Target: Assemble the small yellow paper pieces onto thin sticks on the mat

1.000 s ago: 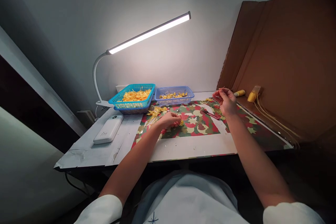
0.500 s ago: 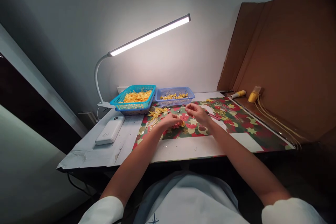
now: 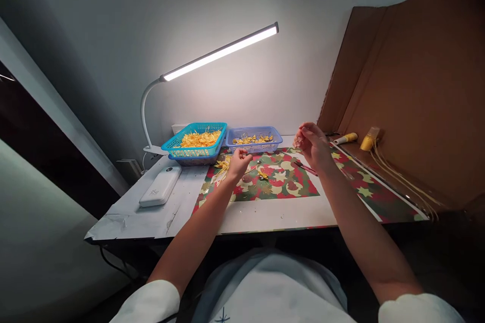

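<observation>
My left hand (image 3: 239, 163) is closed in a pinch over the patterned sheet, beside a pile of yellow ribbon bows (image 3: 222, 165). What its fingertips hold, if anything, is too small to make out. A thin cord with a small silver bell (image 3: 259, 162) lies just to its right. Higher and farther right, my right hand (image 3: 312, 145) is raised above the table with its fingers curled together; their contents cannot be made out. Between the hands, a yellow bow with a bell (image 3: 262, 175) rests on the sheet. A dark reddish slim tool (image 3: 305, 168) lies near my right wrist.
A turquoise basket (image 3: 169, 149) of yellow ribbon pieces and a lilac basket (image 3: 253, 148) of finished-looking bows stand at the back. At left are a white power bank (image 3: 160, 186) and a lit lamp (image 3: 222, 52). Cardboard (image 3: 413, 86), a yellow-ended roll (image 3: 346, 138) and cords (image 3: 401, 176) are at right.
My right hand has lifted and moved right, away from my left hand. My left hand has shifted up and left, off the yellow bow, which now lies in view on the sheet.
</observation>
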Motion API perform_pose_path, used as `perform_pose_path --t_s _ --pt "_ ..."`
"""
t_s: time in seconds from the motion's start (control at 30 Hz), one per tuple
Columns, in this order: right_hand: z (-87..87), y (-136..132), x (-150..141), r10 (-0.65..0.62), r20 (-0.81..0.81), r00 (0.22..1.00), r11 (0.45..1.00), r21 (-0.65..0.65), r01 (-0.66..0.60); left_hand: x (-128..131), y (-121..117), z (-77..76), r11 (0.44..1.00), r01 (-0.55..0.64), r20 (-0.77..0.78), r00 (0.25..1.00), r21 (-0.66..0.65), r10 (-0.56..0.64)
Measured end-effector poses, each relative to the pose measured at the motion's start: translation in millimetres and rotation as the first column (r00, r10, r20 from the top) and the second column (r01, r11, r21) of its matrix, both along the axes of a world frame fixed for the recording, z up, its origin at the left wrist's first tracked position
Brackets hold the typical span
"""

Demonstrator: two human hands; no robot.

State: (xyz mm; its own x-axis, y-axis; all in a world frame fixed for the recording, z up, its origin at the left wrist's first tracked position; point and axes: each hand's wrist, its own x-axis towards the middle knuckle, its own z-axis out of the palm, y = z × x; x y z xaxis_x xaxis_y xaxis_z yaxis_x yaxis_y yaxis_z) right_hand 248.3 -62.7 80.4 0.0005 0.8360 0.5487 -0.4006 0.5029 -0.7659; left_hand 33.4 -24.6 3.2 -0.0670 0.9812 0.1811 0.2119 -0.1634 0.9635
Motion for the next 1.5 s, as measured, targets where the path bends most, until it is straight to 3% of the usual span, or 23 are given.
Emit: perform_pose_path --t_s 0.03,0.1,0.2,0.27,0.33,0.43,0.57,0.63,0.73,0.83,0.97,1.03,1.13,1.23,1.33,1.5 --pt "1.6 1.0 -5.9 0.015 0.019 1.0 1.0 0.006 -0.015 1.3 -3.4 4.0 0.99 0.07 -0.009 0.998 0.123 -0.07" --pt "3.4 5.8 -20.4 0.048 0.051 0.998 0.999 0.015 -0.049 6.7 -11.9 11.3 0.903 0.359 -0.068 0.933 0.236 -0.353" --pt "0.2 19.7 -40.7 0.073 0.076 0.994 0.997 0.018 -0.075 16.6 -21.4 17.2 0.748 0.643 -0.043 0.763 0.165 -0.646" --pt "-9.4 31.2 -48.4 0.051 0.073 0.996 0.999 -0.004 -0.051 19.7 -21.2 17.6 0.705 0.697 0.144 0.691 0.129 -0.709" --pt "-25.1 41.8 -50.7 0.033 0.081 0.996 0.998 -0.058 -0.029 17.9 -15.6 16.6 0.756 0.647 0.359 0.686 0.098 -0.634" --pt "-51.7 50.7 -47.9 0.038 0.124 0.992 0.985 -0.17 -0.017 9.2 -2.6 15.1 0.902 0.427 0.566 0.727 0.07 -0.389" --pt "-69.7 46.2 -44.1 0.12 0.284 0.951 0.975 -0.216 -0.059 1.1 9.6 11.8 0.962 0.268 0.689 0.69 0.044 -0.223" --pt "-69.3 39.3 -44.5 0.194 0.368 0.909 0.971 -0.202 -0.126 1.8 10.8 8.2 0.967 0.249 0.686 0.696 0.049 -0.214" --pt "-64.5 30.3 -47.0 0.224 0.431 0.874 0.972 -0.158 -0.171 6.2 6.9 1.5 0.946 0.315 0.543 0.782 0.081 -0.307" --pt "-63.5 28.6 -49.5 0.101 0.395 0.913 0.994 -0.082 -0.074 10.6 -0.7 -3.8 0.898 0.437 0.31 0.847 0.056 -0.432" --pt "-71.4 36.8 -51.4 -0.06 0.414 0.908 0.997 -0.024 0.077 13.5 -9.2 -6.5 0.826 0.564 0.111 0.82 0.016 -0.562" --pt "-76.6 41.8 -52.9 -0.071 0.467 0.881 0.995 -0.033 0.098 13.8 -10.6 -7.1 0.811 0.585 0.124 0.805 0.001 -0.581" --pt "-82.4 46.1 -54.7 -0.126 0.507 0.853 0.981 -0.065 0.183 13.1 -9.2 -7.0 0.854 0.519 0.277 0.823 -0.012 -0.496" --pt "-84.4 44.2 -54.7 -0.3 0.506 0.809 0.948 0.06 0.314 11.9 -6.1 -5.4 0.904 0.422 0.424 0.832 -0.067 -0.357" --pt "-84.6 37.2 -55.2 -0.366 0.579 0.728 0.93 0.222 0.291 11.3 -3.9 -3.9 0.921 0.372 0.472 0.836 -0.113 -0.279" --pt "-90.5 30.7 -63.0 -0.443 0.653 0.614 0.897 0.324 0.302 12.1 -2.5 -4.3 0.927 0.35 0.491 0.836 -0.133 -0.245"
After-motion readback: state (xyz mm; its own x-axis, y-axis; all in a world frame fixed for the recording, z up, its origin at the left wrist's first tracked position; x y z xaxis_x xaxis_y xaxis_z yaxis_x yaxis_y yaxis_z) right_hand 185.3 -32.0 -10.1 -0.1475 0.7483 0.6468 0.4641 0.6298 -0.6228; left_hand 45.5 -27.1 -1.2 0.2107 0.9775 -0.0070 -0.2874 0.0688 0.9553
